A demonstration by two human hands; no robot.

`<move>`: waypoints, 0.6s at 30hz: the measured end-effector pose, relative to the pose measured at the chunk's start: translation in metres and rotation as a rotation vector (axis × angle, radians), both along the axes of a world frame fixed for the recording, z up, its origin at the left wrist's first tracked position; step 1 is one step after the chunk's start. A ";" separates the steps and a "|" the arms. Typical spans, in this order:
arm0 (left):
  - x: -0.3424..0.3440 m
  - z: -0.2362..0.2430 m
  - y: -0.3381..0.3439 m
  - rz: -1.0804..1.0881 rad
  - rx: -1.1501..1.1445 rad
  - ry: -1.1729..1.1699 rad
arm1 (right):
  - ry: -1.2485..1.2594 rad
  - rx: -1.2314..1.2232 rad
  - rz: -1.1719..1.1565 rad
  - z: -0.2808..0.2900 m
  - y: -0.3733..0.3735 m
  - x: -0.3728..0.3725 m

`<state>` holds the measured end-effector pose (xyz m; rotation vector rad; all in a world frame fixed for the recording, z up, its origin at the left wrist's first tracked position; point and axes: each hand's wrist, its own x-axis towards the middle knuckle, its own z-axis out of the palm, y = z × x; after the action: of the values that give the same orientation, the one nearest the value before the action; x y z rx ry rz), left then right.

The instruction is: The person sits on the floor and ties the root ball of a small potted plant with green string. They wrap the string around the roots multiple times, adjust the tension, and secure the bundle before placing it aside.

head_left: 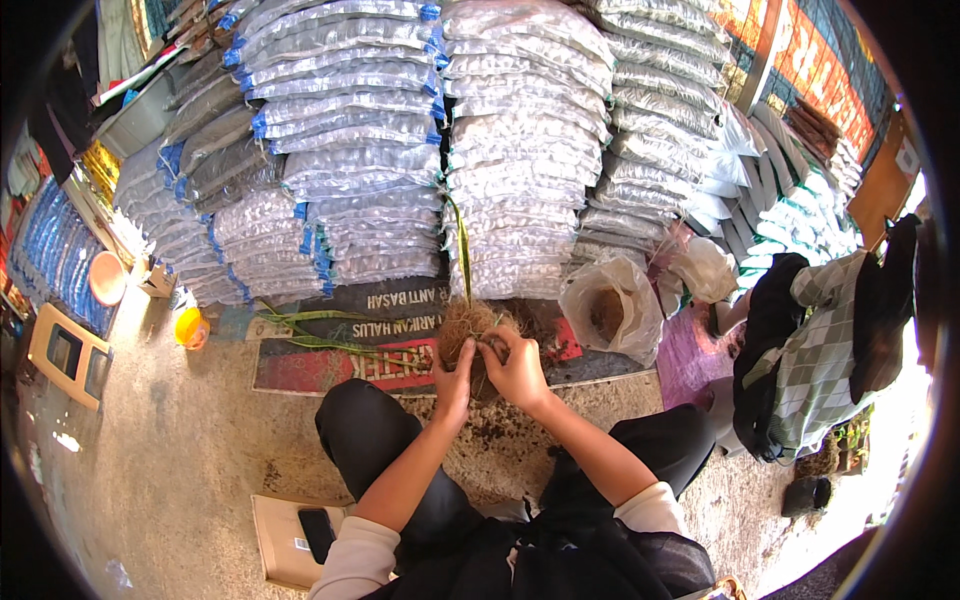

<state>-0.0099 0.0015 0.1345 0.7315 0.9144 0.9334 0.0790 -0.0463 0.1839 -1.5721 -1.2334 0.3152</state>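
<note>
As forearms (408, 475) (602, 452) converge, hands (454, 385) (517, 372) hold roots (463, 322).

A shaggy, rounded brown fibre ball (458, 325) appears over the middle of a flat, rectangular, black-and-red printed mat (300, 372), its loose strands frayed. From its top, a long, narrow, yellow-edged green leaf (464, 250) extends beyond the mat's far edge, curving slightly

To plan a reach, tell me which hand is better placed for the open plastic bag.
Likely the right hand: it's nearer the open plastic bag. The left hand is farther away, touching the brown root ball.
</note>
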 end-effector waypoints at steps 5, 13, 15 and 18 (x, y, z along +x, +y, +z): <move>-0.002 -0.006 0.005 -0.053 0.086 -0.075 | 0.015 -0.023 0.020 0.003 -0.001 -0.001; -0.004 -0.018 0.014 -0.079 -0.012 -0.117 | -0.070 0.004 0.084 0.000 0.001 0.009; -0.004 -0.012 0.013 -0.098 -0.025 -0.120 | -0.112 0.005 0.100 -0.002 0.000 0.012; -0.006 -0.003 0.014 -0.081 -0.052 -0.066 | -0.123 -0.045 0.165 0.018 -0.001 0.012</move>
<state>-0.0158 0.0156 0.1318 0.6852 0.8425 0.8550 0.0910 -0.0474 0.2022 -1.5498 -1.4647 0.3574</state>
